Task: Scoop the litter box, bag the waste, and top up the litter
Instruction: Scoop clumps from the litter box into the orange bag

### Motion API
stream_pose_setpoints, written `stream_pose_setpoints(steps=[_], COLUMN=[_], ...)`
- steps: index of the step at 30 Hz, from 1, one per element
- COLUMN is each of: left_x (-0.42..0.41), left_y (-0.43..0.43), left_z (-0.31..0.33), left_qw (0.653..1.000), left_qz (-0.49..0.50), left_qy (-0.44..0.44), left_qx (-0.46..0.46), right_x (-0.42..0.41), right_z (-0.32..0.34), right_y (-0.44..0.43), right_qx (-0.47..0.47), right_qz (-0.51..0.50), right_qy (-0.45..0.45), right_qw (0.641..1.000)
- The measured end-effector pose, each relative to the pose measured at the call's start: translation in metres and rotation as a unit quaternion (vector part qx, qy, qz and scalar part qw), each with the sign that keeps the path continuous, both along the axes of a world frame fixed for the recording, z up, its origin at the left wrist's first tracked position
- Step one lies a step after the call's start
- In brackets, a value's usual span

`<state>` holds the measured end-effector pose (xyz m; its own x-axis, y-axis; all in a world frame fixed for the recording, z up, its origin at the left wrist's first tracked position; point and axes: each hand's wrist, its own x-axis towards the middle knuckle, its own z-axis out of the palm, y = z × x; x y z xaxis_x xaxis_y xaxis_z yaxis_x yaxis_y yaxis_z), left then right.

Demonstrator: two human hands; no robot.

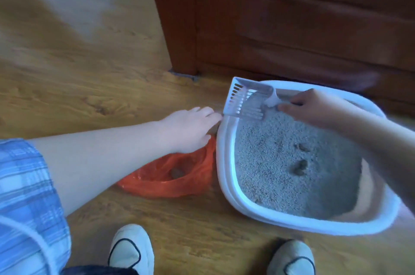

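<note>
A white litter box (226, 162) stands on the wood floor, filled with grey litter (269, 162) holding a few brown clumps (299, 166). My right hand (314, 109) grips the handle of a white slotted scoop (246, 100), held empty above the box's far left rim. An orange plastic bag (179, 178) lies open on the floor just left of the box, with one clump (177, 172) inside. My left hand (190, 129) rests on the bag's upper edge, beside the box rim; its fingertips are hidden, so its grip is unclear.
A dark red wooden cabinet (292, 16) stands right behind the box. My two feet in pale slippers (130, 250) show at the bottom edge. A blue plaid sleeve (24, 196) covers my left upper arm. Wood floor extends to the left.
</note>
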<state>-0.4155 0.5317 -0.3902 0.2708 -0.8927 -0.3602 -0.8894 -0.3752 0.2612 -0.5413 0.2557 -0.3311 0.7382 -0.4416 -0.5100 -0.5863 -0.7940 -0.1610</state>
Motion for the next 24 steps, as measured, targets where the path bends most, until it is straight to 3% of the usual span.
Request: stream_pose_setpoints(steps=[4,10,17,24], left_x=[-0.030,-0.047,-0.042,-0.041], left_y=[-0.048,-0.082,-0.084,-0.084], left_z=[-0.006,-0.027,-0.049,-0.053], left_qw=[0.995,0.978,0.963,0.964], left_qz=[-0.087,-0.189,-0.226,-0.221], left_qy=[-0.010,-0.083,-0.143,-0.133], left_qx=[-0.039,-0.024,-0.033,-0.062], right_x=[-0.051,-0.123,-0.146,-0.137], right_z=[0.003,-0.040,-0.049,-0.060], right_y=[-0.049,-0.092,-0.127,-0.113], right_qx=[-0.020,-0.088,-0.152,-0.123], right_qz=[-0.063,-0.093,-0.096,-0.084], right_qy=[0.052,0.215,0.260,0.267], right_qw=[0.996,0.968,0.949,0.952])
